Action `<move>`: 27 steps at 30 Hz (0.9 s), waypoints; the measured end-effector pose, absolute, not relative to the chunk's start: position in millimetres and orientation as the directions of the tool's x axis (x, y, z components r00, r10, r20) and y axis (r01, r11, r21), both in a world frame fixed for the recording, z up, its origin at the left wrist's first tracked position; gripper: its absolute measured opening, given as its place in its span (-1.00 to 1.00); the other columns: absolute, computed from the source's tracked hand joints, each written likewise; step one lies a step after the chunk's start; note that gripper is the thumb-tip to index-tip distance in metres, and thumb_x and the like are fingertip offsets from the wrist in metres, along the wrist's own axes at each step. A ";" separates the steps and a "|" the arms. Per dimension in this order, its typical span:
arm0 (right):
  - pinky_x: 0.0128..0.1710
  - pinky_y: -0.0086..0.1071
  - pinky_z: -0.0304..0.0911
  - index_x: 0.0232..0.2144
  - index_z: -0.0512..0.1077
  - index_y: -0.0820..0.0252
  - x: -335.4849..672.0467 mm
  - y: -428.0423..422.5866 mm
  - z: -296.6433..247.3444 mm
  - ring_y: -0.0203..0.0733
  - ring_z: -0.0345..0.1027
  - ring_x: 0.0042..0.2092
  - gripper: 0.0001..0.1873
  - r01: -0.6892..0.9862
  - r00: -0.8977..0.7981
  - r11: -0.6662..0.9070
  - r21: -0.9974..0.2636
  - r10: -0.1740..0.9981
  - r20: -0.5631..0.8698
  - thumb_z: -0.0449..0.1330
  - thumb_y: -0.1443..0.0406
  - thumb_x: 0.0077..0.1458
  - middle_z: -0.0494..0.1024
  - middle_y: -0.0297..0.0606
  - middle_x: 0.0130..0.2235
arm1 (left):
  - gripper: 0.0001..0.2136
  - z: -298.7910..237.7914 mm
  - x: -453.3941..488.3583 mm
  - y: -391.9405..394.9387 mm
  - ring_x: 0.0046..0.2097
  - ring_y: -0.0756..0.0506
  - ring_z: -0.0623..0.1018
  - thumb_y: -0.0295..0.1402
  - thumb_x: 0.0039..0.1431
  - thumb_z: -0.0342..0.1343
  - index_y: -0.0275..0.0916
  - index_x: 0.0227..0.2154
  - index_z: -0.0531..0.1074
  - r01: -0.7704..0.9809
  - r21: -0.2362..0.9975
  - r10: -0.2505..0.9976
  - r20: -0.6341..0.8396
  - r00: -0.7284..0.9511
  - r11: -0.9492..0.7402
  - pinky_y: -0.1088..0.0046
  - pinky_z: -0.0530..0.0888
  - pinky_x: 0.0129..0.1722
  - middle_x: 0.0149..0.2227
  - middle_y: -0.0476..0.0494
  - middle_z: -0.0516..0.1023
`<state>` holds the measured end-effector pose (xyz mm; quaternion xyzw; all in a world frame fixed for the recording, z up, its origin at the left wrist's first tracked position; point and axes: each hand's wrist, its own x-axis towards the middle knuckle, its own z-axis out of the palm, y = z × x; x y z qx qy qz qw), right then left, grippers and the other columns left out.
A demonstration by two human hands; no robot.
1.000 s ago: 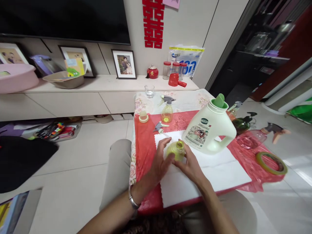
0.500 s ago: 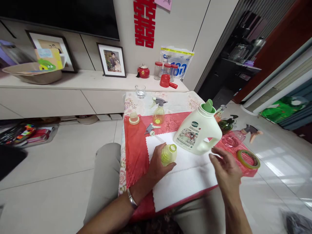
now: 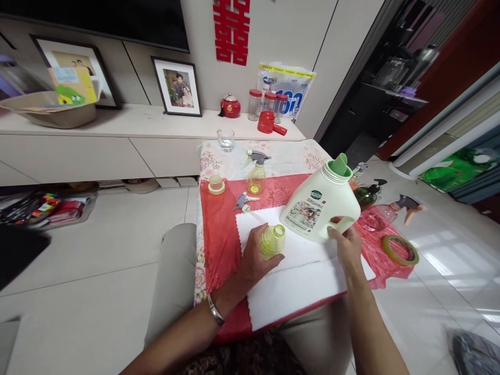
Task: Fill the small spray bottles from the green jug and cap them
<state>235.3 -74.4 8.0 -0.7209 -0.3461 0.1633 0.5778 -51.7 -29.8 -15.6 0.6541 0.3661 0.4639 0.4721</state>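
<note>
My left hand [image 3: 253, 260] is wrapped around a small yellow-green bottle [image 3: 272, 241] with its mouth open, held upright on the white cloth [image 3: 304, 276]. My right hand [image 3: 346, 245] has its fingers closed round the handle of a large white detergent jug [image 3: 318, 200] with a green spout cap, which stands on the cloth just right of the small bottle. A loose grey spray head [image 3: 244, 202] lies on the red table cover [image 3: 221, 229] just beyond my left hand.
A yellow spray bottle [image 3: 257, 177], a small cap [image 3: 216, 185] and a glass [image 3: 226, 139] stand farther back on the table. More spray bottles [image 3: 375, 211] and a tape roll [image 3: 400, 249] lie at the right edge. A low cabinet [image 3: 117, 140] with photo frames runs behind.
My right hand left the small bottle, swung right, and has now closed on the jug's handle. My left hand kept hold of the small bottle.
</note>
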 end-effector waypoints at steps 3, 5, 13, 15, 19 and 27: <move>-0.11 -0.36 0.42 -0.03 0.41 0.38 233.6 -56.6 -9.2 -0.28 0.37 -0.14 -0.62 0.309 0.772 -0.092 -0.947 0.606 0.193 0.22 0.12 0.35 0.43 -0.18 -0.13 | -0.22 -14.7 -52.0 -30.0 0.23 -0.37 0.39 -0.30 -0.13 0.43 -0.15 0.19 0.21 0.043 0.960 0.917 0.249 0.313 -0.275 -0.03 0.31 0.27 0.17 -0.30 0.35; -0.05 -0.31 0.42 0.01 0.39 0.37 231.3 -44.9 -16.5 -0.23 0.37 -0.08 -0.61 0.321 0.819 -0.089 -0.943 0.526 0.229 0.17 0.11 0.40 0.41 -0.17 -0.08 | -0.21 -15.4 -52.2 -30.0 0.24 -0.36 0.38 -0.30 -0.11 0.43 -0.15 0.20 0.19 0.050 0.957 0.911 0.256 0.323 -0.286 -0.04 0.30 0.28 0.18 -0.30 0.33; -0.25 -0.46 0.38 -0.18 0.41 0.38 231.7 -42.5 5.4 -0.35 0.33 -0.28 -0.61 0.368 0.864 -0.073 -0.927 0.395 0.312 0.26 0.09 0.29 0.41 -0.25 -0.26 | -0.16 -22.7 -51.2 -30.5 0.21 -0.32 0.39 -0.35 -0.12 0.44 -0.13 0.22 0.13 0.081 0.947 0.903 0.267 0.336 -0.310 -0.06 0.34 0.25 0.17 -0.25 0.32; -0.37 -0.47 0.30 -0.31 0.42 0.35 232.4 -56.3 24.0 -0.34 0.27 -0.37 -0.55 0.397 0.864 -0.075 -0.915 0.367 0.344 0.37 0.05 0.03 0.41 -0.29 -0.35 | -0.16 -20.9 -51.9 -30.5 0.21 -0.33 0.39 -0.36 -0.13 0.44 -0.13 0.22 0.13 0.092 0.943 0.901 0.272 0.338 -0.319 -0.08 0.34 0.25 0.17 -0.26 0.32; -0.46 -0.42 0.16 -0.40 0.50 0.27 236.8 -93.7 70.4 -0.26 0.23 -0.41 -0.49 0.462 0.857 -0.173 -0.870 0.340 0.387 0.37 -0.02 -0.32 0.42 -0.28 -0.41 | -0.16 -15.4 -54.1 -30.7 0.22 -0.34 0.40 -0.35 -0.11 0.45 -0.14 0.22 0.15 0.105 0.935 0.891 0.282 0.356 -0.338 -0.05 0.36 0.25 0.18 -0.29 0.33; -0.33 -0.30 0.18 -0.28 0.53 0.05 238.0 -161.4 139.2 -0.12 0.33 -0.37 -0.41 0.719 0.694 -0.529 -0.451 0.588 0.416 0.10 -0.12 -0.31 0.44 -0.31 -0.43 | -0.14 -21.8 -49.5 -29.6 0.23 -0.35 0.38 -0.40 -0.16 0.46 -0.13 0.21 0.14 0.092 0.934 0.893 0.296 0.338 -0.345 -0.11 0.33 0.26 0.18 -0.28 0.32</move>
